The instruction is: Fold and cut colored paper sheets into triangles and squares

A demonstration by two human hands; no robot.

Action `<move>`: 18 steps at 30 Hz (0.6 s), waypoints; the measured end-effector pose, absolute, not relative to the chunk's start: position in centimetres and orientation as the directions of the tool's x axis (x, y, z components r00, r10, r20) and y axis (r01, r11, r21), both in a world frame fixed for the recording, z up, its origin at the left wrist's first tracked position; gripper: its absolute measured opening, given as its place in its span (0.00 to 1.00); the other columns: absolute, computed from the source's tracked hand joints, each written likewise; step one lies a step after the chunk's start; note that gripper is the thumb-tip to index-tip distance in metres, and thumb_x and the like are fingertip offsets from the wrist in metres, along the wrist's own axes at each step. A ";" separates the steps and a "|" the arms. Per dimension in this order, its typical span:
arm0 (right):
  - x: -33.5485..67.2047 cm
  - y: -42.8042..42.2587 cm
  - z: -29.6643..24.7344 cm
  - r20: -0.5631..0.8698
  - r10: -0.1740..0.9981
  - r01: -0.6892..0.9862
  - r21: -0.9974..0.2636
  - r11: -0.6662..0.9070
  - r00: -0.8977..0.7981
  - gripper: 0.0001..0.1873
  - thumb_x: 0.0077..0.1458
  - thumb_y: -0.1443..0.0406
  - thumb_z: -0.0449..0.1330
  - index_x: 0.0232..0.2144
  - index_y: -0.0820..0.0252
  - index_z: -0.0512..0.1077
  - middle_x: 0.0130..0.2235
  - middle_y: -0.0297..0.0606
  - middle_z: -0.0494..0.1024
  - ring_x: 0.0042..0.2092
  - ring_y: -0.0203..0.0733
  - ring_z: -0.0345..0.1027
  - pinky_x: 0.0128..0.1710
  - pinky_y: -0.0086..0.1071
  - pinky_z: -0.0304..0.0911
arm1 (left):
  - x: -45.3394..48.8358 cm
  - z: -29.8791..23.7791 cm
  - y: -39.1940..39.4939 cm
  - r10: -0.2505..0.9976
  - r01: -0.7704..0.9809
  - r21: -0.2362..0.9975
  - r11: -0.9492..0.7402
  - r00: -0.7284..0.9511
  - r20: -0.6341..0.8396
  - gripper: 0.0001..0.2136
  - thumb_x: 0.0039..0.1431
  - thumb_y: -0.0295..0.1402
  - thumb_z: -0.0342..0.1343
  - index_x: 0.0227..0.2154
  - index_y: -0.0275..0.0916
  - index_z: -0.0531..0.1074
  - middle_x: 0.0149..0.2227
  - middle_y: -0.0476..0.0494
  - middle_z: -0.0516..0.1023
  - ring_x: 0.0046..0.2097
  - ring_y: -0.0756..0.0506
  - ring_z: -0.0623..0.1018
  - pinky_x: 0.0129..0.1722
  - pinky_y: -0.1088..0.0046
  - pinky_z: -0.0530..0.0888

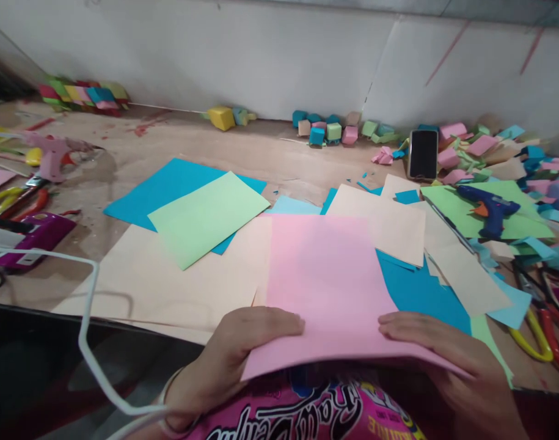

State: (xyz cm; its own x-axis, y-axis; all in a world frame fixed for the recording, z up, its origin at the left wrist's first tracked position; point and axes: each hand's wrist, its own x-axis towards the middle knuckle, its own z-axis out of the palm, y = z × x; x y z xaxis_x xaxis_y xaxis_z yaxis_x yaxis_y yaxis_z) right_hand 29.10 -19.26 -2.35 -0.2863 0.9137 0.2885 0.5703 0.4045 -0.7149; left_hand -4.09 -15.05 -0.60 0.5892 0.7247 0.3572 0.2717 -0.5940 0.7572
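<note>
A pink sheet of paper spans the space between my two hands, its near edge bowed over the table's front. My left hand grips its left side, thumb on top and fingers underneath. On the opposite side my right hand pinches the sheet the same way, its fingers hidden below. Under and around the pink paper lie cream sheets, a blue sheet and a smaller cream piece. A light green sheet rests on another blue sheet to the left.
At right lie a blue glue gun and scissors, with a phone behind. A pink glue gun and purple tool sit left. A white cable crosses the front left. Small paper cubes line the wall.
</note>
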 end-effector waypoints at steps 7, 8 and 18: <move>27.1 -19.2 -3.7 0.133 0.948 0.769 -0.623 -0.146 0.288 0.17 0.53 0.50 0.63 0.27 0.57 0.79 0.24 0.32 0.79 0.24 0.39 0.72 0.22 0.28 0.65 | -3.0 -1.5 -14.9 0.924 0.664 0.642 -0.383 0.287 0.254 0.08 0.63 0.30 0.52 0.33 0.39 0.76 0.25 0.52 0.79 0.25 0.52 0.77 0.23 0.80 0.70; 26.8 -19.2 -3.8 0.111 0.936 0.758 -0.622 -0.196 0.333 0.19 0.54 0.49 0.61 0.30 0.58 0.79 0.24 0.32 0.79 0.24 0.39 0.72 0.21 0.28 0.64 | -2.9 -1.7 -14.8 0.931 0.694 0.620 -0.366 0.272 0.245 0.08 0.64 0.31 0.52 0.33 0.39 0.75 0.24 0.52 0.78 0.24 0.52 0.76 0.22 0.80 0.69; 24.8 -17.5 -4.8 0.189 0.929 0.863 -0.464 -0.200 0.317 0.26 0.59 0.46 0.51 0.42 0.60 0.75 0.32 0.40 0.82 0.30 0.46 0.75 0.25 0.32 0.63 | -1.9 -0.7 -13.5 0.873 0.787 0.523 -0.329 0.042 0.486 0.13 0.58 0.32 0.60 0.45 0.37 0.70 0.38 0.42 0.75 0.38 0.45 0.76 0.38 0.67 0.73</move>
State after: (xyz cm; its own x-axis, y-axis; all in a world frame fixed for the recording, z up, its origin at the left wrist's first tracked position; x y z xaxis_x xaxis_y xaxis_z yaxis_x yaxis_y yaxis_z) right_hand 24.85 -17.45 -4.76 0.3168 0.9295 0.1891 0.8632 -0.1998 -0.4637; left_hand -1.91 -13.52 -0.73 0.0416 0.8728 0.4863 0.7866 -0.3287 0.5227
